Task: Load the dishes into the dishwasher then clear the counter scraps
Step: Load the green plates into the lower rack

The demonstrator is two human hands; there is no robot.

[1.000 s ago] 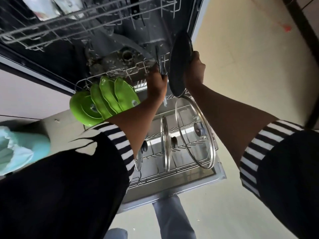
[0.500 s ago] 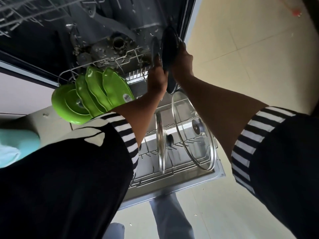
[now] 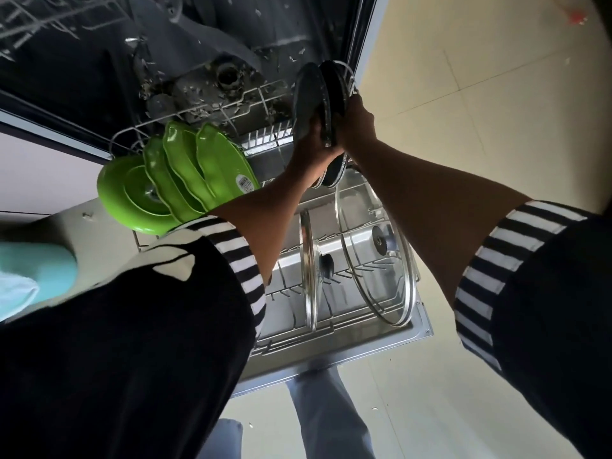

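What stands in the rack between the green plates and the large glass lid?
In the head view, a smaller glass lid stands on edge between the green plates and the large glass lid; the left forearm also crosses there.

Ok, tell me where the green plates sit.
Head view: the green plates stand on edge at the lower rack's left end, left of both hands.
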